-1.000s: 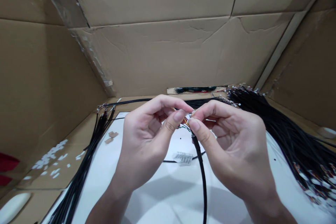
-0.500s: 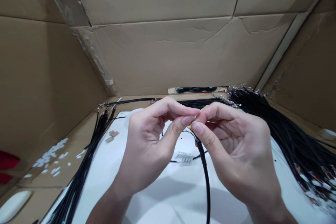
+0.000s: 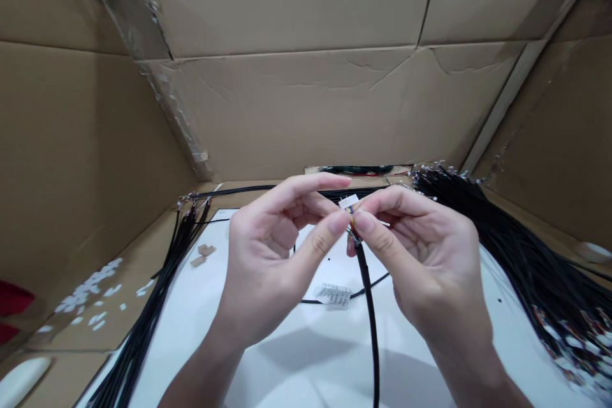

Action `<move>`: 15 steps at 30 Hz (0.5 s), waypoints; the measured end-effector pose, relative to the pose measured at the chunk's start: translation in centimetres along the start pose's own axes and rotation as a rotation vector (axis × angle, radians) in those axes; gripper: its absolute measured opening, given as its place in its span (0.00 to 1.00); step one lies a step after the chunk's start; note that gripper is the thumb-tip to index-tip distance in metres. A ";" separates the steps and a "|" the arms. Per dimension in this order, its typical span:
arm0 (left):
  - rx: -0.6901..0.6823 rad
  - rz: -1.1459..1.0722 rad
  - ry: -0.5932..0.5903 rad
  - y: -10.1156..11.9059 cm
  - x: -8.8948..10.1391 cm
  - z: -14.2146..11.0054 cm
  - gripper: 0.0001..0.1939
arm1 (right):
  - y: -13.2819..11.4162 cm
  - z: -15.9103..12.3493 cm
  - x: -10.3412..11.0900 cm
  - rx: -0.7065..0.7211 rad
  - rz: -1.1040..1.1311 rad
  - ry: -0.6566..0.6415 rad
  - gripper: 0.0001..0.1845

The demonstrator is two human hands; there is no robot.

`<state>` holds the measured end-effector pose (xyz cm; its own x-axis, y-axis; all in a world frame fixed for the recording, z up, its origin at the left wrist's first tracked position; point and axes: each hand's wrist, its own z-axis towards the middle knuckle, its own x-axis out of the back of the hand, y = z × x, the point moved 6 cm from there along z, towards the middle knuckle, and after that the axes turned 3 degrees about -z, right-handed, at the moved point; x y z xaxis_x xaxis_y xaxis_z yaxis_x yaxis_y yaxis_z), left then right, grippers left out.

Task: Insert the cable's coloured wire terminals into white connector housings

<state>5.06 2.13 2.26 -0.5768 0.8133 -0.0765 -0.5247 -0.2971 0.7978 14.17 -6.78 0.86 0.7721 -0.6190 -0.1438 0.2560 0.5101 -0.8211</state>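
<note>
Both my hands meet above a white sheet (image 3: 296,363). My right hand (image 3: 425,268) pinches the end of a black cable (image 3: 370,312), which runs down toward me. Thin coloured wires show at that end, between my fingertips. My left hand (image 3: 272,261) pinches a small white connector (image 3: 349,201) right at the tip of the cable, with the index finger stretched over it. A white printed label (image 3: 333,294) is fixed further along the cable, where it loops on the sheet.
A thick pile of black cables (image 3: 530,255) lies on the right. A thinner bundle of black cables (image 3: 157,299) runs along the left. Small white pieces (image 3: 90,293) are scattered on the cardboard at left. Cardboard walls (image 3: 306,102) close in all sides.
The white connector now shows above my fingertips, where before it was hidden between them. My left index finger has straightened. The view has tilted slightly downward.
</note>
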 end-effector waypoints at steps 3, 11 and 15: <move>-0.060 0.033 -0.010 0.1 -0.2 0.0 0.21 | 0.4 0.0 0.1 0.037 0.114 0.034 0.05; -0.065 0.018 0.013 -0.5 -0.2 -0.2 0.19 | 0.7 0.4 -0.3 0.014 0.231 -0.076 0.06; -0.044 0.001 0.014 -0.5 -0.1 0.0 0.16 | 0.4 0.7 0.0 0.041 0.206 -0.100 0.05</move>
<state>5.38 2.20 1.86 -0.5859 0.8060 -0.0841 -0.5507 -0.3199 0.7710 14.64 -6.12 0.87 0.8639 -0.4379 -0.2488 0.1090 0.6448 -0.7565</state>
